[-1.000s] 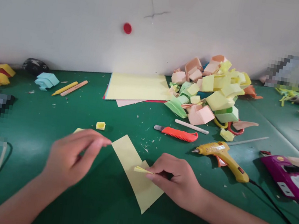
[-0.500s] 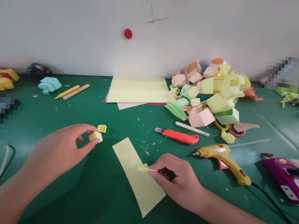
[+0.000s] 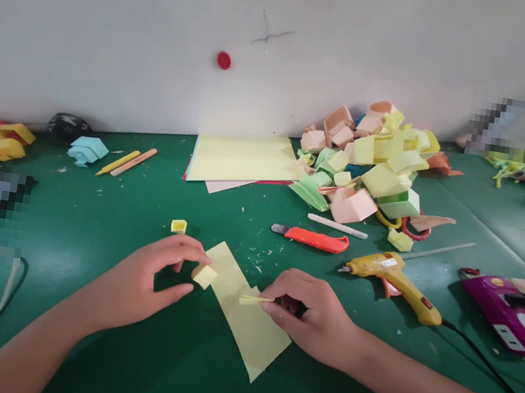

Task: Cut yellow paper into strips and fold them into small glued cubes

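From far away, I count one left hand [image 3: 147,278] and one right hand [image 3: 306,316]. I see one pale yellow paper block [image 3: 204,275], one folded yellow paper strip [image 3: 253,301], one small open yellow paper box [image 3: 178,227], three thin sticks (one yellow stick [image 3: 118,163], one peach stick [image 3: 133,162], one whitish stick [image 3: 337,226]), one orange plastic cutter [image 3: 318,240] and one yellow glue gun [image 3: 376,265].

The left hand [image 3: 133,286] and the right hand [image 3: 312,321] were bare, with slender fingers and smoothly rounded backs. The left forearm [image 3: 41,334] and right forearm [image 3: 426,390] were uncovered too, narrow at the wrists and broadening evenly toward the edges of the view.
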`<act>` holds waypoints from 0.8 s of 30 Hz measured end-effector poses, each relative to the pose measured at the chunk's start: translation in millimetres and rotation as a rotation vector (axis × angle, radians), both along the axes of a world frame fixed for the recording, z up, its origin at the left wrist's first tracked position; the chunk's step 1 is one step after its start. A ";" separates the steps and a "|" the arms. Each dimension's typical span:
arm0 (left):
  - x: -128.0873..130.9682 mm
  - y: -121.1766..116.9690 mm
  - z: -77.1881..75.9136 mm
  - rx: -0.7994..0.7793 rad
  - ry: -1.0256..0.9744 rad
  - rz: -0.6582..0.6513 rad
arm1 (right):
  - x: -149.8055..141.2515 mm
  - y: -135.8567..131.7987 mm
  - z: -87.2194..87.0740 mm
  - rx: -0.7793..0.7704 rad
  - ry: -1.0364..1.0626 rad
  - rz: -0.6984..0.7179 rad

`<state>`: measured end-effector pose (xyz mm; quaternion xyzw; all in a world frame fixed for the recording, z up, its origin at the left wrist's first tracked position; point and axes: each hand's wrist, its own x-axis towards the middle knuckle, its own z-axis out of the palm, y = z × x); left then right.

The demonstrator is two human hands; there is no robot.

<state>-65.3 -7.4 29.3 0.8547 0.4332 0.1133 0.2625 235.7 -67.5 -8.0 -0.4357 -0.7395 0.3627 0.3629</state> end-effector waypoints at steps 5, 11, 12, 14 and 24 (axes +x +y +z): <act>-12.4 15.3 -12.2 0.327 0.031 0.311 | 1.1 0.4 -0.5 0.059 -0.014 0.014; -21.8 29.6 -27.4 0.399 0.217 0.359 | 3.4 1.8 -4.7 0.187 -0.039 0.029; -21.6 30.1 -27.5 0.370 0.213 0.363 | 4.1 2.6 -6.1 0.231 -0.048 0.035; -19.7 29.5 -26.0 0.356 0.194 0.382 | 5.7 4.3 -9.0 0.332 -0.090 0.047; -1.4 3.7 -9.0 0.437 -0.050 0.305 | 7.8 8.3 -6.4 0.396 -0.094 0.024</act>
